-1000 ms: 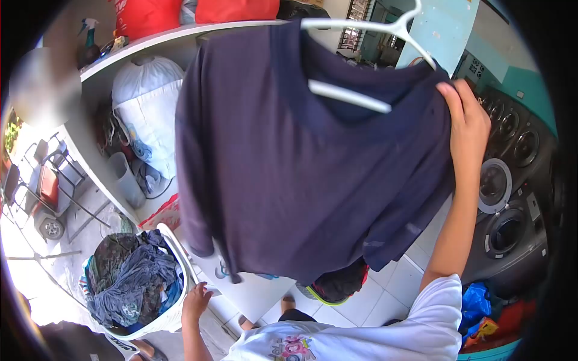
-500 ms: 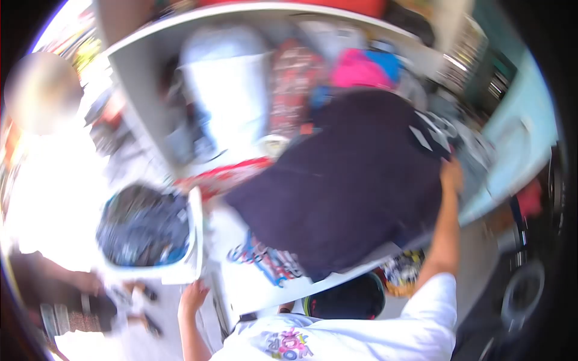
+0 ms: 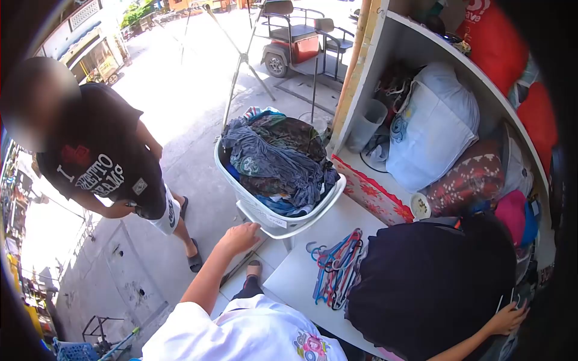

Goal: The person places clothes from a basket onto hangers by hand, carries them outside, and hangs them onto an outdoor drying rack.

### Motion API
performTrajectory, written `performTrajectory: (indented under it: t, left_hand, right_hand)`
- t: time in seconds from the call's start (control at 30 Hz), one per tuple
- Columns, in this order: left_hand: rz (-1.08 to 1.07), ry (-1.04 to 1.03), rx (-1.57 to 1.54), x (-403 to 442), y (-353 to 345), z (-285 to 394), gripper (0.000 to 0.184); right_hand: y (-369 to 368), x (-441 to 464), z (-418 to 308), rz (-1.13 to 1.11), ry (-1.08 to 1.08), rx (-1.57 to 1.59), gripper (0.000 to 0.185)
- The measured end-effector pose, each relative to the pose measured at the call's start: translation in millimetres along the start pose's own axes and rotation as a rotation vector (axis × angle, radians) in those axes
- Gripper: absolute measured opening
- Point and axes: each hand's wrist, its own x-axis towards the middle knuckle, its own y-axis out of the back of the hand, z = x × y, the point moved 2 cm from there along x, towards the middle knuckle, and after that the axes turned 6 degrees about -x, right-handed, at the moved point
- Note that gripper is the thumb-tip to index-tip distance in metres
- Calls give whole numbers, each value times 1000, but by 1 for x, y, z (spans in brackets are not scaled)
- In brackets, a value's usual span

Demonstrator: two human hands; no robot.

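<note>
The dark shirt (image 3: 430, 283) lies spread over the table (image 3: 289, 281), stretching leftward from the right hand (image 3: 507, 319) and reaching the table's front edge. Left of the shirt, farther from that hand, a bundle of coloured hangers (image 3: 337, 268) lies just beside the cloth, and past it a bare strip of table runs to the edge near the left hand (image 3: 239, 237). Beyond the left hand the basket (image 3: 295, 226) fills the space at the table's corner, heaped with clothes (image 3: 277, 156); to that hand's left is open pavement (image 3: 135, 265), where another person (image 3: 99, 150) stands well apart. Ahead of the right hand, across the shirt, the packed shelf (image 3: 394, 51) limits room on that side. The right hand's fingers are bent beside thin white hanger parts (image 3: 512, 295) at the shirt's right end; how tightly they close, or on what, I cannot tell. The left hand is loosely curled close to the basket's lower rim, and whether it touches is unclear. The shirt looks almost black, broad and fairly flat, with soft creases and a wavy left edge.
</note>
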Motion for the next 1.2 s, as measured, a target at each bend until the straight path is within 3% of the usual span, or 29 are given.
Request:
performTrajectory:
  t: [0.1, 0.17, 0.23, 0.37, 0.4, 0.43, 0.47, 0.57, 0.63, 0.7, 0.77, 0.83, 0.9, 0.97, 1.03, 1.1, 1.13, 1.17, 1.2]
  left_hand:
    - [43, -30, -52, 19, 27, -17, 37]
    - [157, -60, -49, 35, 49, -29, 36]
    - [185, -84, -68, 48, 72, -40, 34]
    - [249, -161, -149, 69, 93, -72, 32]
    - [280, -167, -152, 75, 100, -79, 31]
    - [257, -179, -159, 78, 105, -85, 31]
    - [220, -173, -179, 78, 109, -91, 31]
    - [241, -222, -203, 84, 111, -113, 34]
    - [310, -261, -207, 90, 114, -122, 37]
    - [489, -344, -301, 108, 124, -120, 43]
    - [678, -359, -120, 131, 136, -117, 49]
    - [761, -357, -50, 166, 138, -115, 46]
    - [868, -349, 32, 191, 147, -122, 43]
    - [645, -345, 27, 207, 156, -126, 34]
    - [737, -398, 54, 207, 176, -116, 25]
    - [715, -473, -167, 188, 217, -80, 29]
    - [738, -561, -181, 178, 231, -51, 30]
    - [757, -650, -196, 168, 241, -17, 30]
    - [666, -754, -195, 157, 242, 21, 36]
  right_hand:
    - [96, 31, -101, 163, 254, 665, 25]
    - [182, 27, -182, 82, 391, 927, 23]
    - [258, -3, -262, -175, 402, 1341, 22]
    - [344, -101, -396, -998, 600, 1727, 18]
    - [351, -138, -425, -1260, 647, 1662, 19]
    - [349, -187, -453, -1344, 653, 1664, 27]
    - [361, -223, -469, -1330, 700, 1473, 31]
    - [398, -286, -493, -1105, 862, 1057, 38]
    - [406, -291, -502, -1190, 847, 1010, 36]
    - [397, -278, -499, -1068, 815, 1087, 29]
    - [373, -254, -493, -1451, 351, 1426, 20]
    - [360, -212, -483, -1545, -122, 1822, 18]
    - [358, -169, -468, -1392, -324, 1981, 23]
    - [373, -145, -456, -1354, -534, 2012, 25]
    - [366, -163, -454, -1434, -560, 2117, 26]
    - [357, -188, -459, -1387, -72, 1791, 31]
    - [365, -196, -464, -1099, 264, 1614, 43]
    - [399, -177, -463, -1241, 284, 1646, 60]
    - [421, -172, -469, -1330, 287, 1880, 72]
